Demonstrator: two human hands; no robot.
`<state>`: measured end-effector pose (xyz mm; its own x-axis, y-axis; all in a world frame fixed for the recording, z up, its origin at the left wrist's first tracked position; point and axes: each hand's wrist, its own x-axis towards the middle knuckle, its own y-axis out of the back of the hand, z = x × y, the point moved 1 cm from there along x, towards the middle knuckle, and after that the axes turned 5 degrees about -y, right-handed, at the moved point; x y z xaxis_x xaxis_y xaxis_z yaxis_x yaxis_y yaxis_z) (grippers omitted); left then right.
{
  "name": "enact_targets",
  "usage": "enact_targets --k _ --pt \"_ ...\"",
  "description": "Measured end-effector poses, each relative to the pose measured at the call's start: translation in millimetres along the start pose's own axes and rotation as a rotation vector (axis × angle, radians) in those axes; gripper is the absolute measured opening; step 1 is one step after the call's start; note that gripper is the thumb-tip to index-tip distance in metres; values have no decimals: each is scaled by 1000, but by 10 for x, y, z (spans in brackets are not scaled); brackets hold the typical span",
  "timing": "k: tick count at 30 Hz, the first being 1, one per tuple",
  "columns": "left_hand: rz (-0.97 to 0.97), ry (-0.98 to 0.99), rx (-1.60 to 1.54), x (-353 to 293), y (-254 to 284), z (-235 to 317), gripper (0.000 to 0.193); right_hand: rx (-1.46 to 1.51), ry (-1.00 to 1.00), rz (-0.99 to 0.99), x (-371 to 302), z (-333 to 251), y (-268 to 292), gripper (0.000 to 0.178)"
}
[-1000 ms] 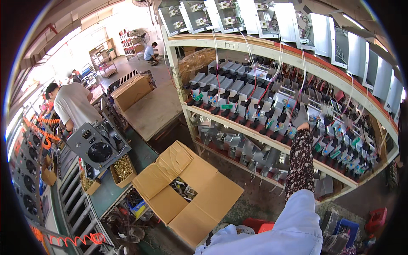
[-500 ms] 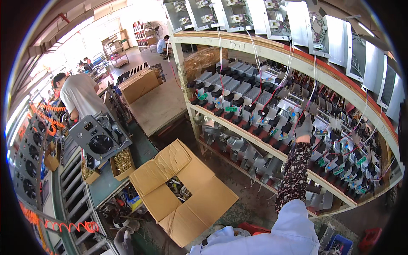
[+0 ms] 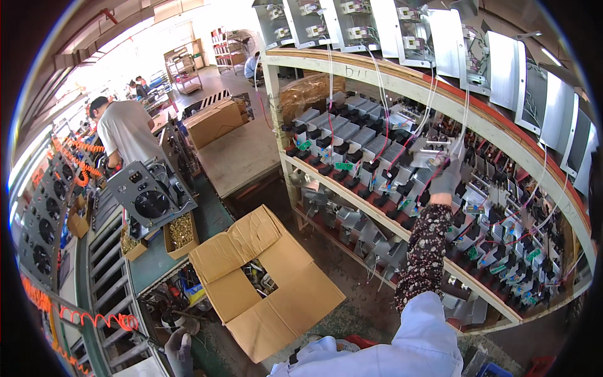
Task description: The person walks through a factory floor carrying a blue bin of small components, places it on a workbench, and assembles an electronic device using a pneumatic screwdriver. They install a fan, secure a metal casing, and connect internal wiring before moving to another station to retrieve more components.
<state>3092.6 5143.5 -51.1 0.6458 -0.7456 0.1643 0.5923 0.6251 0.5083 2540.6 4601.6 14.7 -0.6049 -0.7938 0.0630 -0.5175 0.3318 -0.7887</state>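
My right hand (image 3: 445,181), in a grey glove, reaches over the upper shelf (image 3: 352,181) of the rack. Its fingers are closed on a silver heat-sink circuit module (image 3: 428,152), partly blurred and partly covered by the hand. Rows of similar modules with black parts and green boards stand around it. White leads (image 3: 465,119) hang down close to the hand from metal casings (image 3: 414,41) above. Low at the left, my gloved left hand (image 3: 178,353) hangs beside the bench with its fingers loosely extended, and nothing shows in it.
An open cardboard box (image 3: 301,286) holding small metal parts stands between bench and rack. A grey fan housing (image 3: 147,195) rests on the bench near boxes of brass-coloured screws (image 3: 181,234). Conveyor rollers (image 3: 107,276) and orange coiled hoses (image 3: 100,319) run along the left. A co-worker (image 3: 129,132) stands beyond.
My right hand has moved slightly upward and left, and the module at its fingers is lifted above its neighbours. The view has shifted a little; my left hand stays low.
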Motion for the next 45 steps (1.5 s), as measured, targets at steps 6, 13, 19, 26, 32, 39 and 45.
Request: enact_targets --k 6,13,19,26,32,39,45 --pt "75 38 -25 -199 33 1 31 -279 156 -285 -103 -421 76 22" --pt "35 35 -107 -162 -126 227 32 -33 -449 -584 -772 -1050 78 28" --pt "-155 -86 -164 63 -624 556 33 -72 -1054 -556 -1211 -947 357 27" --pt "-506 -398 22 98 -1460 1171 36 -445 -1207 -553 -1960 -667 564 21" --pt "-488 -653 -40 -121 -2356 1355 62 -950 -1138 -1035 -2604 -320 592 29" --pt "-120 -680 214 -336 -2272 927 68 -914 -1388 -1234 -3663 -92 216 32" --pt "126 -565 214 -628 -857 427 69 -961 -1324 -1853 -4928 202 -252 33"
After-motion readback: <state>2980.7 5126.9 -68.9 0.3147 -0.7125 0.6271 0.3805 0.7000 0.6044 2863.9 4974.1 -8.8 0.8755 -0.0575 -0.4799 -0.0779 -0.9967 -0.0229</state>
